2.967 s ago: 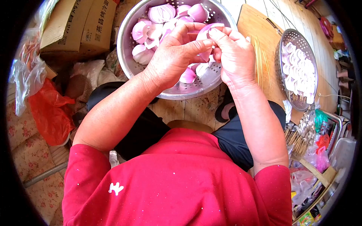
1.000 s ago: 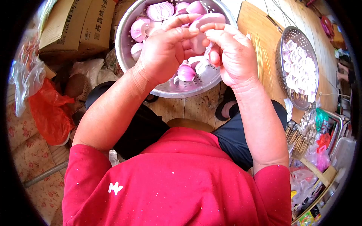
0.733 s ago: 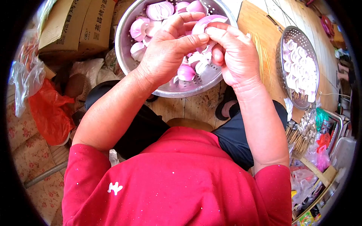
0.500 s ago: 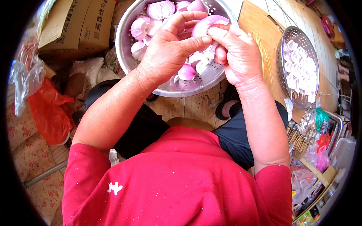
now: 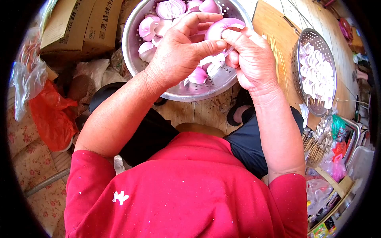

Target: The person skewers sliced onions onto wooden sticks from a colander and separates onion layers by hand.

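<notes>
Over a perforated metal bowl (image 5: 129, 51), both hands meet at a curved purple onion piece (image 5: 222, 26). My right hand (image 5: 254, 57) pinches the piece between thumb and fingers. My left hand (image 5: 178, 53) is curved around its left side, fingers bent and spread, the thumb tip close to the right hand. Whether the left fingers touch the piece is hard to tell. Cut onion pieces (image 5: 147, 28) lie in the bowl, several purple, some pale inside. One purple piece (image 5: 198, 75) rests near the bowl's front.
A wooden board (image 5: 270, 20) at the right carries thin sticks (image 5: 282, 63), a knife (image 5: 291, 24) and an oval colander (image 5: 295, 65) of skewered onion slices (image 5: 315, 75). More skewers (image 5: 314, 148) and bags stand lower right. Left are a cardboard box (image 5: 79, 31) and a red bag (image 5: 53, 119).
The onion piece has turned between my hands, its purple outer side now showing. Both hands have shifted slightly to the right over the last second.
</notes>
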`<action>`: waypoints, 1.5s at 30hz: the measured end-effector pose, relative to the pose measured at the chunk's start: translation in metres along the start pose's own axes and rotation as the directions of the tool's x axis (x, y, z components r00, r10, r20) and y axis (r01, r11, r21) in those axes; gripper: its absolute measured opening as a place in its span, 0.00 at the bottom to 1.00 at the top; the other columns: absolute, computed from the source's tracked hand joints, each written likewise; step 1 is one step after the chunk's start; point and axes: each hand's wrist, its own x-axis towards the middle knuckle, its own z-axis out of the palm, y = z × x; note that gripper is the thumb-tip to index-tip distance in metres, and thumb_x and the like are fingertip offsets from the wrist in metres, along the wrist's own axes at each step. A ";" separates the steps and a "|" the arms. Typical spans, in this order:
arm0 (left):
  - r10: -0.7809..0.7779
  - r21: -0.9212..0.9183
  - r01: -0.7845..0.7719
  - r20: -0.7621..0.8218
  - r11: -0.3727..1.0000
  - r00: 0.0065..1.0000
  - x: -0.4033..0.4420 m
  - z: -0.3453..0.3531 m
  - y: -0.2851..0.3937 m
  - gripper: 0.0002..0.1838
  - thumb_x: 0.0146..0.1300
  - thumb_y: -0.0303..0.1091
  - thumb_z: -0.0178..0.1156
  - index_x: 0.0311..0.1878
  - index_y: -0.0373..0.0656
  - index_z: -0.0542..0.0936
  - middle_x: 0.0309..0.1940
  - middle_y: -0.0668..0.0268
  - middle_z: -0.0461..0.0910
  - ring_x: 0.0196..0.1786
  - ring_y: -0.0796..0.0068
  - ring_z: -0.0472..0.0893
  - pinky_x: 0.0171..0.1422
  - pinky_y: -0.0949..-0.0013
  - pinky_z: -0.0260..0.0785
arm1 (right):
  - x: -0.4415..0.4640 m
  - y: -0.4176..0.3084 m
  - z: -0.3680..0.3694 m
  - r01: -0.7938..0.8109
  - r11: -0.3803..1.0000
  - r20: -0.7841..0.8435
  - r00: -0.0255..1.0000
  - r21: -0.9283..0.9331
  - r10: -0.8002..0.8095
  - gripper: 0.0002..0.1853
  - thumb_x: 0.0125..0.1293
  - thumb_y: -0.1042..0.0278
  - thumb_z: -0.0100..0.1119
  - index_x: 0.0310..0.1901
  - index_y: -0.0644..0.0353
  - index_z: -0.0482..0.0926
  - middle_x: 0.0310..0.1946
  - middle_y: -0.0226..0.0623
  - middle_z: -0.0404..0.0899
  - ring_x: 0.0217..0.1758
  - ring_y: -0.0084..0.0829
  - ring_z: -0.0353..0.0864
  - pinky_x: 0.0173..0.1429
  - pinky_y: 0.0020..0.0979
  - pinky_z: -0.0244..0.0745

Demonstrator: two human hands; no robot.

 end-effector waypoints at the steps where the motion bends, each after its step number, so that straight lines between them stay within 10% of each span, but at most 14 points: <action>1: 0.000 0.000 0.000 0.000 1.000 1.000 0.000 0.000 0.000 0.26 0.59 0.30 0.64 0.61 0.41 0.69 0.51 0.61 0.76 0.54 0.74 0.74 0.60 0.71 0.66 | 0.000 0.000 0.000 0.003 1.000 0.000 1.000 0.018 -0.003 0.08 0.63 0.72 0.56 0.42 0.64 0.76 0.27 0.27 0.74 0.18 0.11 0.63 0.20 0.15 0.58; 18: -0.006 -0.197 0.004 -0.007 0.980 1.000 0.000 0.000 0.002 0.23 0.63 0.25 0.56 0.62 0.42 0.67 0.53 0.60 0.74 0.53 0.74 0.75 0.58 0.71 0.69 | 0.002 0.009 0.003 -0.030 0.992 -0.071 0.997 0.124 0.039 0.06 0.61 0.71 0.55 0.38 0.61 0.78 0.24 0.26 0.74 0.17 0.12 0.64 0.18 0.15 0.57; 26: -0.116 -0.468 0.110 0.016 0.877 0.993 0.011 -0.018 0.014 0.21 0.66 0.31 0.46 0.62 0.38 0.64 0.58 0.50 0.70 0.57 0.49 0.75 0.58 0.58 0.72 | 0.005 0.000 -0.013 -0.047 0.987 -0.041 0.998 0.156 0.054 0.06 0.59 0.74 0.53 0.38 0.63 0.75 0.23 0.27 0.71 0.17 0.16 0.63 0.20 0.19 0.58; 34: -0.258 -0.487 0.223 -0.005 0.845 0.966 0.025 -0.040 0.006 0.25 0.66 0.36 0.43 0.63 0.30 0.60 0.56 0.42 0.70 0.54 0.45 0.76 0.54 0.59 0.77 | -0.010 -0.016 -0.026 -0.021 0.987 0.058 0.998 -0.162 0.031 0.04 0.57 0.73 0.53 0.31 0.61 0.78 0.22 0.26 0.74 0.19 0.14 0.68 0.24 0.17 0.62; 40: -0.341 -0.398 0.287 -0.071 0.871 0.937 0.030 -0.041 -0.002 0.25 0.68 0.38 0.42 0.61 0.28 0.61 0.54 0.41 0.71 0.52 0.47 0.78 0.52 0.58 0.78 | -0.041 -0.013 -0.040 0.062 0.785 0.225 0.969 -0.617 0.101 0.06 0.55 0.75 0.48 0.27 0.61 0.77 0.19 0.27 0.74 0.21 0.16 0.72 0.26 0.20 0.67; 45: -0.372 -0.523 0.316 -0.001 0.791 0.928 0.028 -0.038 -0.001 0.26 0.69 0.40 0.41 0.61 0.26 0.61 0.54 0.41 0.71 0.50 0.44 0.78 0.52 0.54 0.78 | -0.075 0.025 -0.038 0.173 0.163 0.230 0.860 -0.971 0.456 0.15 0.56 0.57 0.54 0.32 0.63 0.80 0.30 0.47 0.80 0.38 0.46 0.80 0.46 0.42 0.75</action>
